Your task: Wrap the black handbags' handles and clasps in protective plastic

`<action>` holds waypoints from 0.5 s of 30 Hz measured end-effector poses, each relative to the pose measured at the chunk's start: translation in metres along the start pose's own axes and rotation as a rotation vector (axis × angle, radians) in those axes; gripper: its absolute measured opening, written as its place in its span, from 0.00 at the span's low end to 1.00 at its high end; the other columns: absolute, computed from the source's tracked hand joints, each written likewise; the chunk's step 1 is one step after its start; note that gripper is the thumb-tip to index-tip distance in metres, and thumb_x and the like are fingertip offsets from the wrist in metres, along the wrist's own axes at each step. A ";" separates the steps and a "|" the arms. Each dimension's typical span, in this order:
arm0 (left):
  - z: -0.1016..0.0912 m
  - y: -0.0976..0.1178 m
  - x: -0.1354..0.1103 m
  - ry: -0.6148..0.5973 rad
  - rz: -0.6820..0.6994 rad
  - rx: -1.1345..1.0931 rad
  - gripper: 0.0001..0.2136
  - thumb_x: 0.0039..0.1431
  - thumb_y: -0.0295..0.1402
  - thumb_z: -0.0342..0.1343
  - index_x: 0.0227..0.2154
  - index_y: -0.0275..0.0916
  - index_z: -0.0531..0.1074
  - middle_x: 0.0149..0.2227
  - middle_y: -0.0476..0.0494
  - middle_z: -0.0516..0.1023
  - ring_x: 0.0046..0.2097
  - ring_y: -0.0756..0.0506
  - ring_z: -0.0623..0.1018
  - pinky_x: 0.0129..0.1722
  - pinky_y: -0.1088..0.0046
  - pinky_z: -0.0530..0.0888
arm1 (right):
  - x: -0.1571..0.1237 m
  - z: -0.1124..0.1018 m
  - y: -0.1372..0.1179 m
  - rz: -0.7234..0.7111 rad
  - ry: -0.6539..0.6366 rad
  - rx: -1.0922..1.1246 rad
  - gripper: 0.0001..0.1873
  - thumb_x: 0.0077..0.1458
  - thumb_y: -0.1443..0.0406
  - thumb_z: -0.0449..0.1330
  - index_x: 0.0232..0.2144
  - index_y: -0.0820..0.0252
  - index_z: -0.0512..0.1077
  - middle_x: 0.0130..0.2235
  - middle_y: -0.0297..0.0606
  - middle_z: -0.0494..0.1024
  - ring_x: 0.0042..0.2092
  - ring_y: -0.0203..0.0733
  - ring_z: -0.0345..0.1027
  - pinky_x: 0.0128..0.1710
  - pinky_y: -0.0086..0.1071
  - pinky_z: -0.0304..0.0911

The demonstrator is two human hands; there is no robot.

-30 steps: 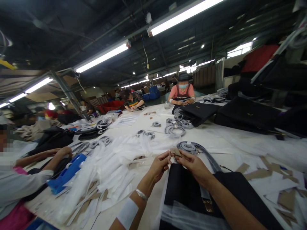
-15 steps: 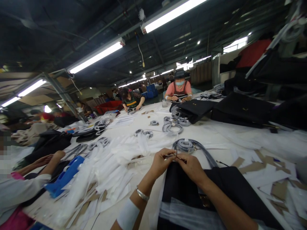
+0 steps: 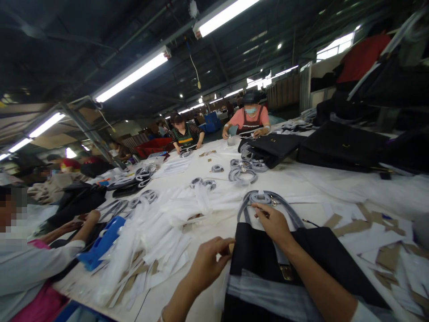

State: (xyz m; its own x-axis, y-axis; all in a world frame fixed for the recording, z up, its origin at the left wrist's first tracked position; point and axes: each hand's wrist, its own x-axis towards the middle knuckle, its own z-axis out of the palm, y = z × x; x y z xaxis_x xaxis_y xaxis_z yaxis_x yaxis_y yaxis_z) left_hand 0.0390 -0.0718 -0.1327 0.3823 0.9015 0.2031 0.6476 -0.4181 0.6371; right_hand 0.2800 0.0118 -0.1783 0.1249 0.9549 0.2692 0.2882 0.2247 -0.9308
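Note:
A black bag [image 3: 264, 261] lies flat on the white table [image 3: 301, 183] right in front of me, with a clear plastic sheet [image 3: 268, 295] over its near end. Its grey strap [image 3: 259, 197] loops away from the top edge. My right hand [image 3: 273, 223] rests at the bag's top with its fingers curled on the strap. Fingers bent, my left hand [image 3: 208, 264] sits at the bag's left edge and pinches a small tan piece [image 3: 231, 247].
A heap of white plastic wrappers [image 3: 161, 223] lies to the left. A co-worker's hands [image 3: 87, 219] work beside a blue tape dispenser [image 3: 102, 243]. Cardboard scraps [image 3: 368, 223] litter the right. Coiled grey straps [image 3: 243, 172] and more black bags [image 3: 342, 147] lie farther off, with other people seated beyond.
My hands were together above the bag, pinching something small. They have parted: the left dropped toward me to the bag's left edge, and the right moved onto the grey strap.

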 end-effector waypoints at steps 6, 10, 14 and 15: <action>0.032 -0.030 -0.034 0.165 -0.284 -0.280 0.13 0.58 0.36 0.59 0.45 0.45 0.79 0.35 0.43 0.78 0.37 0.43 0.77 0.38 0.69 0.75 | 0.001 -0.003 -0.015 0.004 -0.026 0.020 0.20 0.55 0.57 0.55 0.45 0.57 0.78 0.47 0.41 0.81 0.41 0.46 0.77 0.47 0.42 0.71; 0.044 -0.033 -0.035 0.165 -0.340 -0.472 0.16 0.57 0.45 0.59 0.44 0.44 0.79 0.42 0.40 0.79 0.46 0.39 0.78 0.41 0.67 0.76 | -0.012 -0.027 -0.044 -0.120 -0.195 -0.133 0.18 0.55 0.56 0.57 0.44 0.52 0.80 0.51 0.39 0.79 0.53 0.51 0.72 0.54 0.45 0.68; 0.049 -0.029 -0.035 0.122 -0.377 -0.494 0.23 0.60 0.52 0.53 0.51 0.45 0.76 0.54 0.40 0.76 0.58 0.37 0.72 0.58 0.62 0.70 | -0.051 -0.093 -0.034 -0.222 -0.191 -0.498 0.25 0.54 0.46 0.58 0.50 0.43 0.76 0.54 0.35 0.77 0.56 0.56 0.69 0.59 0.50 0.63; 0.050 -0.030 -0.036 0.079 -0.389 -0.487 0.25 0.61 0.53 0.50 0.53 0.43 0.75 0.57 0.41 0.75 0.61 0.38 0.70 0.62 0.62 0.65 | -0.062 -0.112 -0.025 -0.209 -0.129 -0.574 0.28 0.51 0.43 0.58 0.50 0.45 0.76 0.52 0.38 0.78 0.54 0.58 0.71 0.56 0.52 0.66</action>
State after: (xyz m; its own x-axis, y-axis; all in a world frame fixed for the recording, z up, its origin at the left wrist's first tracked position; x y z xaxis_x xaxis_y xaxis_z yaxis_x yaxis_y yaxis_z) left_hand 0.0387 -0.0977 -0.1958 0.1177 0.9906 -0.0694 0.3474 0.0244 0.9374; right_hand 0.3713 -0.0750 -0.1437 -0.0940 0.9259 0.3659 0.7629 0.3031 -0.5710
